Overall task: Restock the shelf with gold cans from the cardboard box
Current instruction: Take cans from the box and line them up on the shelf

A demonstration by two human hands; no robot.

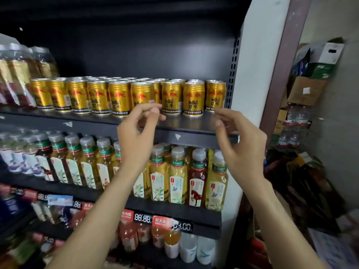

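Both hands empty, fingers [155, 111] loosely curled & open just before the Red Bull cans [172, 98] — a careless nudge could topple the front row off the shelf [194, 123].

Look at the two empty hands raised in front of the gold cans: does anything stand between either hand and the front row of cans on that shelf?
Nothing visible does. The left hand and right hand are both empty, curled open just in front of the gold cans. Only the bare front strip of the shelf lies between them and the cans.
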